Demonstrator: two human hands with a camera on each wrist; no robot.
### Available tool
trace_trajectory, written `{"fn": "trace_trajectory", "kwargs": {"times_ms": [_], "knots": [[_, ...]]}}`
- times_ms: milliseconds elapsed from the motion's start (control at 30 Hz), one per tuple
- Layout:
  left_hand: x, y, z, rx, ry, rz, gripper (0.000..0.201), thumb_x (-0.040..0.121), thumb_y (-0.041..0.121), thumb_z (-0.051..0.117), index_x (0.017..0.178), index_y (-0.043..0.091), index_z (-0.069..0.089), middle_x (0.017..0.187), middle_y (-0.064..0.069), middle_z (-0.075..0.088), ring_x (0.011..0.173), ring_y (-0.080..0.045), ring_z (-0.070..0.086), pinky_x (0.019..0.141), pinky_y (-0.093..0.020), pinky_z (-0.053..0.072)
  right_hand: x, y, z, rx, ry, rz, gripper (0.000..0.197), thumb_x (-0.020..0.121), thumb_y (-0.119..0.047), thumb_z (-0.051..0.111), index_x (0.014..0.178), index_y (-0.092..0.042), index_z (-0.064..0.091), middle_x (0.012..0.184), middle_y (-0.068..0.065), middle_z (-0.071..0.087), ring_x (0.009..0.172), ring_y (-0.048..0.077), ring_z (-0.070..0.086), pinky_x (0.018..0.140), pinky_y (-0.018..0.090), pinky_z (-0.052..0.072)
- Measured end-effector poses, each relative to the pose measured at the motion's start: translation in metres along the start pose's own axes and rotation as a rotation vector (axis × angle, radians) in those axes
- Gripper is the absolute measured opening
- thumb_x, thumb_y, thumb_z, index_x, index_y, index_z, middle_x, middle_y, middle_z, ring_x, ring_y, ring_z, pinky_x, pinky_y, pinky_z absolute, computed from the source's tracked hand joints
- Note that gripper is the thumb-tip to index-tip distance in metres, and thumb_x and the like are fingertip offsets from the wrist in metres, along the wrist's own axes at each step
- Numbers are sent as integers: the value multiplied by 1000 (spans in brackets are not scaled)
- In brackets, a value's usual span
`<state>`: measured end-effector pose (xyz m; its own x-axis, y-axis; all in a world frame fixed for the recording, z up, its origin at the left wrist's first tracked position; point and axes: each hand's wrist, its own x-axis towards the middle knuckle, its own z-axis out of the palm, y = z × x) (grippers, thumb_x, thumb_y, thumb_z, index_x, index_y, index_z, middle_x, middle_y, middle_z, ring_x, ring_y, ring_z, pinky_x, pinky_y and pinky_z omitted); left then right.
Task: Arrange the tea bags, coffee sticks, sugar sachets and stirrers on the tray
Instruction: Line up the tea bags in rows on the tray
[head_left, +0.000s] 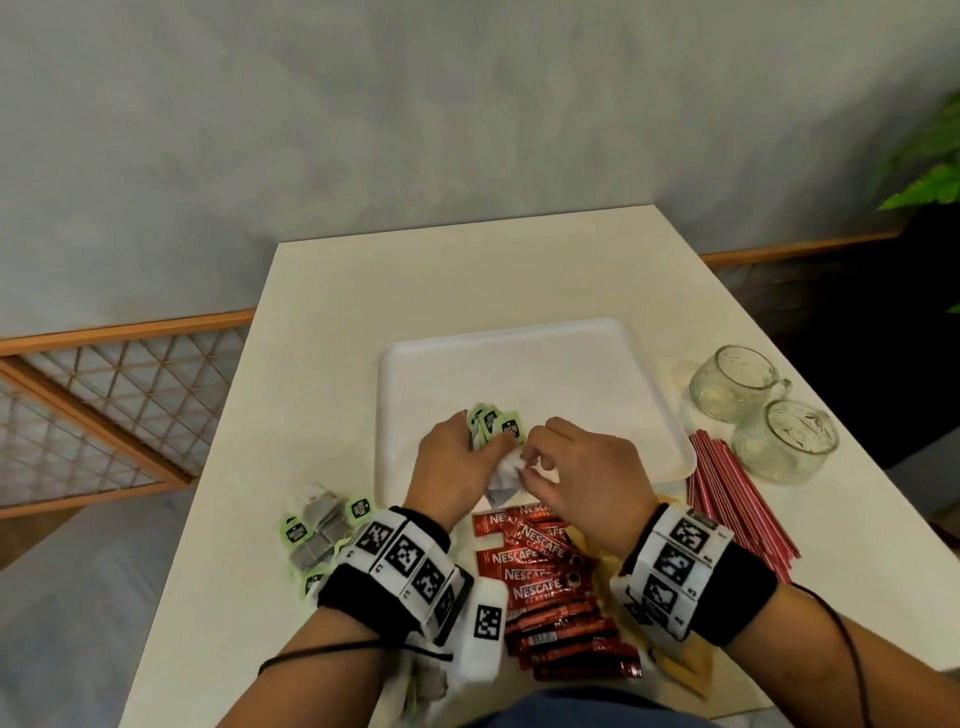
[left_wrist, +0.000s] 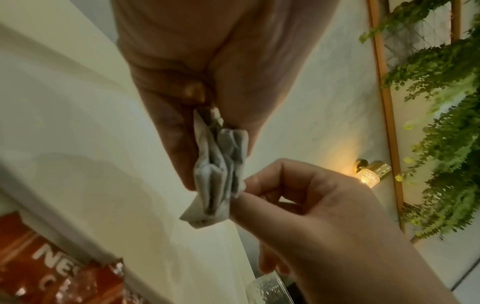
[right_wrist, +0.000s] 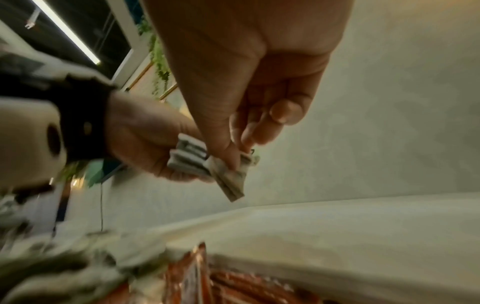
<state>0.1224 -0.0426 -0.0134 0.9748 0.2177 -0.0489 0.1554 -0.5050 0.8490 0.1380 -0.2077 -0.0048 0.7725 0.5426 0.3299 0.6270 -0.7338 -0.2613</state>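
Note:
My left hand (head_left: 460, 462) grips a bunch of grey tea bags (head_left: 503, 475) with green tags (head_left: 498, 422) over the near part of the white tray (head_left: 524, 353). In the left wrist view the tea bags (left_wrist: 221, 174) hang from that grip. My right hand (head_left: 566, 467) pinches one tea bag at the bunch's edge; the right wrist view shows the pinched tea bag (right_wrist: 231, 179). More tea bags (head_left: 322, 525) lie left of the tray. Red coffee sticks (head_left: 545, 577) lie in a heap near me. Red stirrers (head_left: 737, 504) lie right of the tray. Yellow sachets (head_left: 685, 670) peek out under my right wrist.
Two glass mugs (head_left: 737, 384) (head_left: 789, 447) stand on the table (head_left: 322, 332) to the right of the tray, beyond the stirrers. A wall rises behind the table's far edge, and a green plant (head_left: 930, 171) hangs at the far right.

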Motion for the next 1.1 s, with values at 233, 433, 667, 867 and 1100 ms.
{"fn": "trace_trajectory", "kwargs": {"times_ms": [233, 433, 667, 867, 1100], "knots": [[19, -10, -38, -137, -196, 10, 11, 88, 33, 70, 95, 26, 66, 85, 9, 73, 73, -2, 66, 63, -17, 46, 49, 25, -10, 787, -211, 323, 18, 85, -33, 71, 100, -26, 64, 87, -5, 63, 63, 15, 60, 60, 21, 46], [42, -18, -54, -144, -195, 12, 16, 87, 31, 71, 95, 19, 64, 75, 9, 68, 61, 1, 59, 56, -13, 43, 89, 21, 10, 988, -248, 339, 9, 86, -17, 70, 90, -9, 73, 74, 3, 69, 61, 15, 62, 58, 27, 51], [67, -33, -72, -179, -161, -5, 11, 87, 28, 72, 91, 20, 65, 73, 10, 68, 61, 0, 59, 58, -16, 44, 125, 14, 30, 1137, -328, 406, 3, 89, -4, 65, 89, -2, 66, 69, 12, 64, 56, 15, 62, 57, 26, 56], [87, -58, -101, -127, -71, -64, 7, 88, 28, 71, 86, 27, 65, 73, 12, 69, 63, 1, 60, 57, -15, 43, 158, 21, 58, 1130, -358, 489, 6, 94, -3, 57, 88, -3, 58, 73, 10, 64, 53, 15, 63, 55, 26, 56], [107, -87, -116, -36, -15, -156, 9, 90, 24, 68, 93, 17, 64, 86, -1, 70, 79, -16, 64, 64, -25, 48, 213, 12, 112, 984, -438, 546, 10, 91, -3, 62, 82, -5, 59, 71, 13, 65, 58, 19, 66, 64, 34, 61]]}}
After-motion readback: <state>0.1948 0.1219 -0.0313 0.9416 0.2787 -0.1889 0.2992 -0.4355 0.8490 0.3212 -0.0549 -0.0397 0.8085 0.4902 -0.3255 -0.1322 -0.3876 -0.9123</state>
